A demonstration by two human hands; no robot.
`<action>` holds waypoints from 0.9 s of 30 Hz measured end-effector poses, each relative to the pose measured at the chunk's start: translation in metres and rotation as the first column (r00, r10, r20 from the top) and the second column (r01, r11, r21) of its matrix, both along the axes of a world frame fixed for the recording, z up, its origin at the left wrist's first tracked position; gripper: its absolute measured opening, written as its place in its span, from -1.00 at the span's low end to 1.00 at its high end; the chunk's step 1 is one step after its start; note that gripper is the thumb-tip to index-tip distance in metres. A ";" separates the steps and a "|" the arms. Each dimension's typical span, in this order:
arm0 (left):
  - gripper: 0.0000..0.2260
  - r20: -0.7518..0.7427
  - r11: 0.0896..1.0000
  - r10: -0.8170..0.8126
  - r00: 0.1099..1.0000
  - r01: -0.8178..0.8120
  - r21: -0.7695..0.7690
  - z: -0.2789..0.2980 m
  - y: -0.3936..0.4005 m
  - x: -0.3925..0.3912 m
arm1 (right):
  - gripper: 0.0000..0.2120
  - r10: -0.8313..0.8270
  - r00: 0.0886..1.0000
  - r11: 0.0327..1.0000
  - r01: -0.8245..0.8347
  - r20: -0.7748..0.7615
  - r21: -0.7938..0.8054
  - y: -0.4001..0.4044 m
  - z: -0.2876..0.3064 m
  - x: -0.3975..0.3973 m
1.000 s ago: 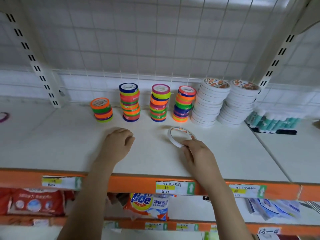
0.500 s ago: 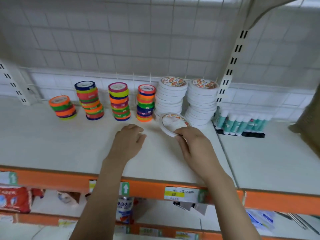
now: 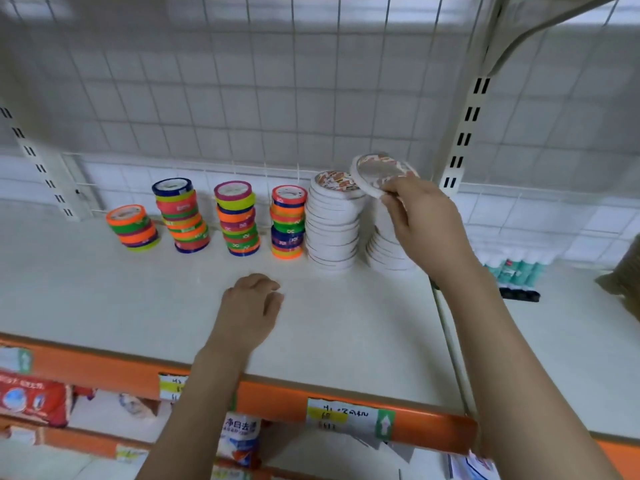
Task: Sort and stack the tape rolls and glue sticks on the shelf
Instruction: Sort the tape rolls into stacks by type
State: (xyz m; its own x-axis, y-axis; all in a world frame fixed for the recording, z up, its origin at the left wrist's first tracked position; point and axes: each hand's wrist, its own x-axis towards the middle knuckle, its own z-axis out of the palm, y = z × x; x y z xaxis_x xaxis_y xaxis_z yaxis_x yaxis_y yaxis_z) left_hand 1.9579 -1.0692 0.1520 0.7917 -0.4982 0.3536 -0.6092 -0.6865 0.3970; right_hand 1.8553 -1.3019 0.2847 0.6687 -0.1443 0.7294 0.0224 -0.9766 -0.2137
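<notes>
Right of centre in the frame, the right hand point(image 3: 420, 216) pinches a white tape roll point(image 3: 375, 173) tilted above the right-hand white stack point(image 3: 386, 251), which could topple if nudged, while the left hand point(image 3: 251, 306), loosely curled, holds nothing.

Four small tape stacks point(image 3: 221, 220) line the shelf point(image 3: 104, 299) back, two bigger stacks point(image 3: 332, 226) to their right (glue sticks point(image 3: 512, 271) furthest right).

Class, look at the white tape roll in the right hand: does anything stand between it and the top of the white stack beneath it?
Nothing visible does. The right hand holds the white tape roll tilted just above the right-hand white stack.
</notes>
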 end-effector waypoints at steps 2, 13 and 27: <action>-0.46 0.001 1.000 -0.004 1.000 0.004 0.005 0.000 -0.001 0.000 | -0.78 -0.068 0.996 0.997 0.066 -0.056 -0.034 -0.017 0.007 0.010; -0.53 -0.053 1.000 -0.003 0.999 0.002 -0.012 -0.001 -0.001 0.000 | -0.75 -0.142 0.970 0.990 0.138 -0.197 -0.035 -0.039 0.011 0.026; -0.53 -0.018 1.000 -0.006 1.000 0.006 -0.001 0.002 -0.001 -0.001 | -0.68 -0.093 0.968 0.996 0.087 -0.231 -0.035 -0.041 0.008 0.020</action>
State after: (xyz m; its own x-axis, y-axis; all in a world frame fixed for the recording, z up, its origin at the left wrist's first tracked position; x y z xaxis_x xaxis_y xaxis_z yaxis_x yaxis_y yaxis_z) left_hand 1.9565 -1.0700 0.1536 0.7950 -0.5027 0.3395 -0.6060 -0.6825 0.4086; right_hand 1.8749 -1.3430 0.2926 0.8053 -0.1959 0.5595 -0.1137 -0.9773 -0.1786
